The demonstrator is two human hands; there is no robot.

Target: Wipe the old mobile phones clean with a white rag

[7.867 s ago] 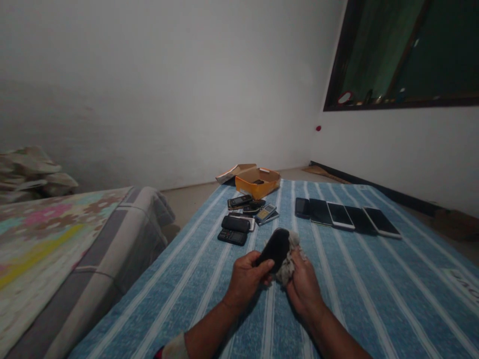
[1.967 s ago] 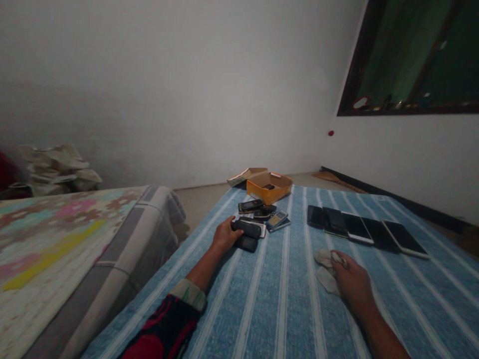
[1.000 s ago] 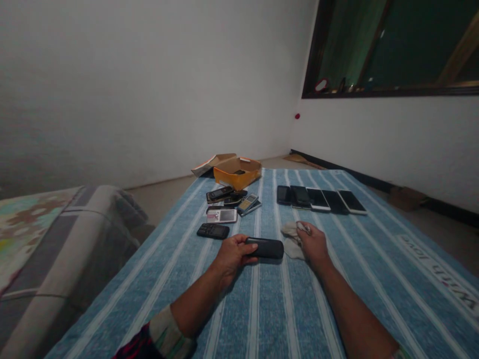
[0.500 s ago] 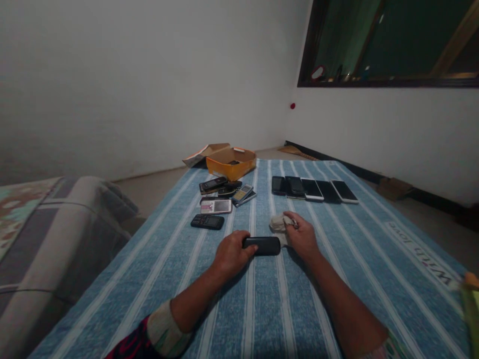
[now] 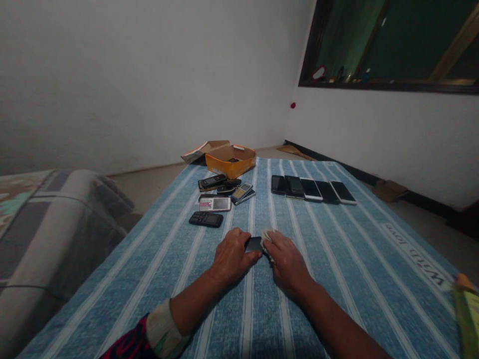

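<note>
My left hand grips the left end of a dark mobile phone, fingers at its far edge and thumb at the near one. At the phone's right end, my right hand is closed on a pale cloth that presses against it; this end is hidden. Left of my hands lies a black keypad phone. Behind that sit a white and pink phone and a small pile of older phones, one with a yellowish keypad.
An open orange cardboard box stands at the far end of the blue striped cloth cover. Several smartphones lie in a row at the back right. A grey draped piece of furniture is on the left.
My right hand has moved left with the cloth, from beside the phone onto its right end. My left hand keeps its hold on the phone.
</note>
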